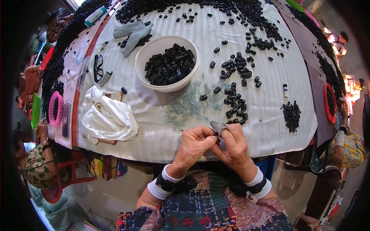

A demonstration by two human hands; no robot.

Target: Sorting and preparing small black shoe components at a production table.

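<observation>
My left hand (195, 145) and my right hand (234, 147) meet at the table's near edge, fingers pinched together. Whatever small piece lies between the fingertips is too hidden to name. A grey, ribbed cloth-like cover (218, 126) sticks up at the right fingers, apparently worn on one of them. Just beyond my hands lies a scatter of tiny greenish springs (181, 111). Short black plastic cylinders (236, 104) are grouped past my right hand. A white bowl (140, 71) heaped with black plastic parts (171, 65) stands beyond the springs.
Left of my hands lie a white cloth (110, 117), black-framed glasses (98, 69) and grey cloth strips (137, 38). Small black pieces (291, 116) form a pile at right, near a small white tube (285, 91). Black parts (200, 4) are heaped at the far side. People sit on both sides.
</observation>
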